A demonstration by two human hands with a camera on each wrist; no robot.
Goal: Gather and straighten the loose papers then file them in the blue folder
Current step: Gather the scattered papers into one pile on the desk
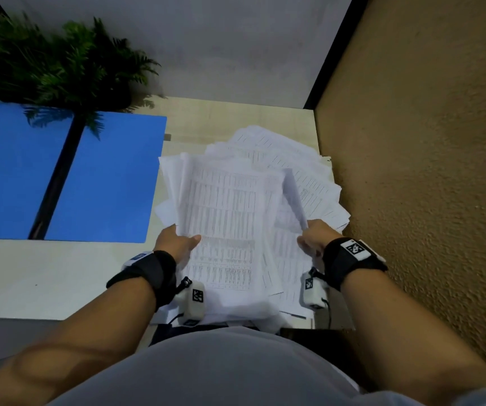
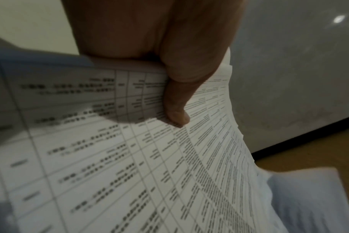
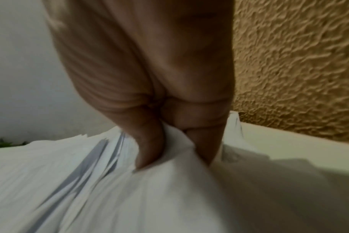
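A messy heap of white printed papers point(image 1: 235, 206) covers the right part of the desk, fanned out toward the wall. My left hand point(image 1: 177, 241) grips the left edge of a thick bundle, thumb point(image 2: 175, 113) on the printed top sheet point(image 2: 130, 157). My right hand point(image 1: 312, 238) pinches a raised fold of sheets point(image 3: 175, 157) at the heap's right side, between thumb and fingers. The blue folder point(image 1: 60, 174) lies open and flat on the desk to the left, apart from the papers, a black spine down its middle.
A green potted fern point(image 1: 60, 63) stands at the back left and overhangs the folder. A rough ochre wall point(image 1: 417, 171) runs close along the right of the desk. Light desk surface point(image 1: 45, 276) lies bare in front of the folder.
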